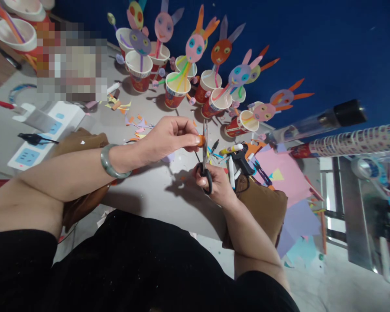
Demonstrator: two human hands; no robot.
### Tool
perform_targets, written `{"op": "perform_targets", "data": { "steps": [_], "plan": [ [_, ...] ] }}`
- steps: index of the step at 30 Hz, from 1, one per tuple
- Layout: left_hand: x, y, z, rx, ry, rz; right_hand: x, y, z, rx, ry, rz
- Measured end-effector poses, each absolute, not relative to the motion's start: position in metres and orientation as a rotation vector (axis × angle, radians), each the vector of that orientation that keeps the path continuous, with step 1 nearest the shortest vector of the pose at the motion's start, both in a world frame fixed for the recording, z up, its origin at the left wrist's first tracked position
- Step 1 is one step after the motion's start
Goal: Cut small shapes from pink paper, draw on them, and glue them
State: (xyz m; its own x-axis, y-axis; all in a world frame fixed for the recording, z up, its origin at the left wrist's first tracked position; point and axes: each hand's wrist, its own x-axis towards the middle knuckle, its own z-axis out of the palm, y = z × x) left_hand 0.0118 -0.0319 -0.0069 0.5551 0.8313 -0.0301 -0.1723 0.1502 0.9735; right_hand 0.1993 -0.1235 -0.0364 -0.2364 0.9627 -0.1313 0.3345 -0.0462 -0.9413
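Two hands work raised over the table [156,186], their shadow falling below the grip. Left hand [169,138]: thumb and forefinger pinch a small orange piece [201,140]. Right hand [219,184]: fingers wrapped round the handles of the scissors [205,149], blades pointing away from the body; the tips seem slightly parted.

Risks (judged): main one is a nick to the left thumb or forefinger. Cause: the piece barely clears the pinch, and the blades stand right alongside. Second, an off-line cut, should the piece pivot in so small a hold, with nothing supporting it underneath. Third, a lost offcut: paper scraps [136,132] lie beyond the left wrist, where a small bit could blend in. Less likely, a bump: one red cup [237,125] stands ahead and to the right of the blade tips.

Appearance: the piece is plain orange and mostly covered by the fingertips; outline and thickness cannot be made out. Location: at the left fingertips, against or just beside the blades; contact unresolved from this angle. The scissors have dark handle loops and slim, shiny metal blades. To the right of the grip: a black glue gun [242,159].
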Motion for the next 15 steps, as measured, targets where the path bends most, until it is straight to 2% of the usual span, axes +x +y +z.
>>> {"op": "perform_targets", "data": {
  "steps": [15],
  "plan": [
    [0.0121,-0.0319,-0.0063,1.190,0.661,0.827,0.2000,-0.1242,-0.0366,-1.355,-1.618,1.288]
  ]
}}
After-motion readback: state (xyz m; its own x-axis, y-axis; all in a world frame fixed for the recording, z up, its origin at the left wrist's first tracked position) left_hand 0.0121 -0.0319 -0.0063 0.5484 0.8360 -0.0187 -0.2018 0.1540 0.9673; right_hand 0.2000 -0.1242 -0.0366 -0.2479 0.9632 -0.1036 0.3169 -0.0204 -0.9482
